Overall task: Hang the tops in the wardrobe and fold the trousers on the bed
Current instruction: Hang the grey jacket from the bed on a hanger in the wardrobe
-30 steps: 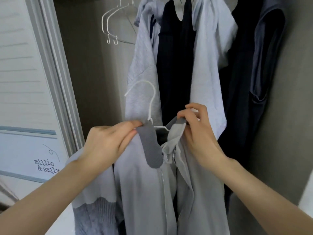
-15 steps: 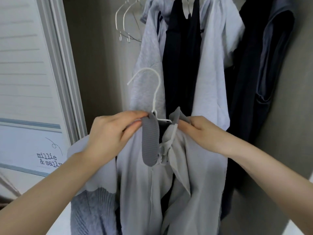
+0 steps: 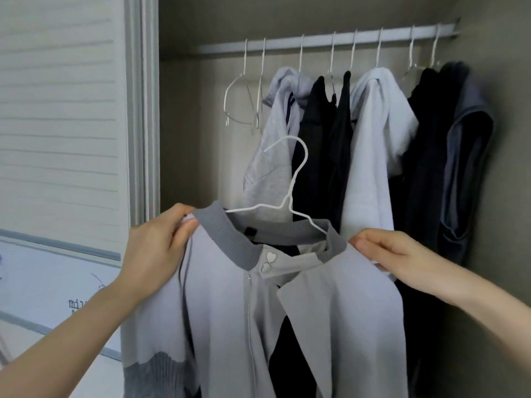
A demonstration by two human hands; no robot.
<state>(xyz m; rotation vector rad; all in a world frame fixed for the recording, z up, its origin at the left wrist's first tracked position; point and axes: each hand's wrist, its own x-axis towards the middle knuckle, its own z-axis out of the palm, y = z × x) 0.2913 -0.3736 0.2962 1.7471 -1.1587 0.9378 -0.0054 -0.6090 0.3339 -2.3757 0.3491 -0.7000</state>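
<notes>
You're gripping the grey jacket (image 3: pixel 230 311) mid-frame w/ both hands: left hand (image 3: pixel 155 248) pinching one shoulder, right hand (image 3: pixel 402 257) the other, keeping it spread on the white hanger (image 3: pixel 287 202), hook free for the rail (image 3: pixel 330 40) up top.

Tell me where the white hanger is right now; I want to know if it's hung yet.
In the head view, centre: the white hanger sits inside the grey jacket collar, below the rail, not hooked.
</notes>
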